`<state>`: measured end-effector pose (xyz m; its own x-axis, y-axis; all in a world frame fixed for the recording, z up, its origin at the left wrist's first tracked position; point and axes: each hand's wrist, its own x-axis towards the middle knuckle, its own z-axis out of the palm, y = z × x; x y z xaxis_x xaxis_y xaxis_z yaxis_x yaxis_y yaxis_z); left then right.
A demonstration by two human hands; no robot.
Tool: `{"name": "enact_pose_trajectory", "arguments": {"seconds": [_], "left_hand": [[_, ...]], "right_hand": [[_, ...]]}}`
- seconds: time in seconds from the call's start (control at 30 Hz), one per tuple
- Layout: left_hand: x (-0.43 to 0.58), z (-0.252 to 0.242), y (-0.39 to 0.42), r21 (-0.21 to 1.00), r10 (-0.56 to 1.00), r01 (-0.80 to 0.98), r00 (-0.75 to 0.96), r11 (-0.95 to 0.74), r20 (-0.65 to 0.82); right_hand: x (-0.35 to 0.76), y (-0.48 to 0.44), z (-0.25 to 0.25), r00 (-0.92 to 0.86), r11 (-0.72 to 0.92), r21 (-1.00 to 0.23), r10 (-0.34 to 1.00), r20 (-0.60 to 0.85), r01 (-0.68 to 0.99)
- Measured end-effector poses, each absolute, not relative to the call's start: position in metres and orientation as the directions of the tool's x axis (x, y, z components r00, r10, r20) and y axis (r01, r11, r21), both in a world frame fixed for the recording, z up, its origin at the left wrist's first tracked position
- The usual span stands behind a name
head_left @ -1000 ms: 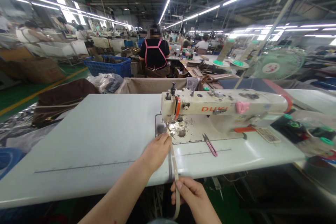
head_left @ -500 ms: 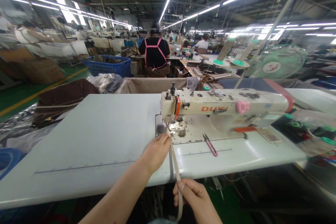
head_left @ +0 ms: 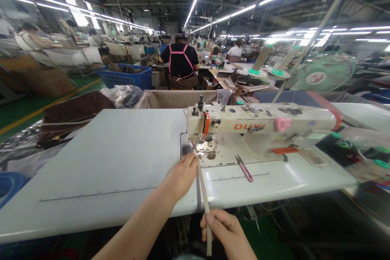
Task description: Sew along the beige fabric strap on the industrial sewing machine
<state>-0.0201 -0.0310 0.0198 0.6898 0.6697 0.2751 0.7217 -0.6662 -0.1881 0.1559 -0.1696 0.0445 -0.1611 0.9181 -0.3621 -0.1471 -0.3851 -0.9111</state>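
A cream sewing machine (head_left: 258, 124) with orange lettering stands on a white table (head_left: 106, 158). A narrow beige strap (head_left: 203, 193) runs from under the needle area toward me and hangs off the table's front edge. My left hand (head_left: 180, 176) lies on the table just left of the strap, fingertips pressed on it near the needle plate. Below the table edge, my right hand (head_left: 224, 229) pinches the strap between thumb and fingers.
Pink thread snips (head_left: 244, 169) lie on the machine bed right of the strap. Thread cones (head_left: 264, 63) and a green fan (head_left: 324, 74) stand behind the machine. A person in a black top with pink straps (head_left: 180, 65) works ahead; a blue crate (head_left: 126, 75) sits at left.
My right hand has slid slightly down and toward me along the strap, and the strap's hanging loop now reads as a straight end. My left hand stays in place.
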Motion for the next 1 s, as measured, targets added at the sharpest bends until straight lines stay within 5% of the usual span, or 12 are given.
{"name": "enact_pose_trajectory", "arguments": {"seconds": [0.2,0.47,0.7,1.0], "left_hand": [[-0.021,0.018,-0.032,-0.12,0.683,0.737,0.666,-0.665,0.299],[-0.021,0.019,-0.033,-0.056,0.697,0.742,0.65,-0.668,0.304],[-0.022,0.012,-0.03,-0.016,0.696,0.747,0.627,-0.665,0.35],[-0.023,0.014,-0.03,0.045,0.716,0.75,0.61,-0.66,0.339]], "right_hand": [[0.16,-0.171,0.03,-0.234,-0.333,-0.935,0.925,-0.299,-0.122],[0.163,-0.168,0.003,-0.172,-0.049,-0.997,0.983,-0.057,0.056],[0.155,-0.169,0.026,-0.211,-0.396,-0.907,0.907,-0.364,-0.141],[0.154,-0.173,0.042,-0.17,-0.393,-0.902,0.916,-0.364,-0.181]]}}
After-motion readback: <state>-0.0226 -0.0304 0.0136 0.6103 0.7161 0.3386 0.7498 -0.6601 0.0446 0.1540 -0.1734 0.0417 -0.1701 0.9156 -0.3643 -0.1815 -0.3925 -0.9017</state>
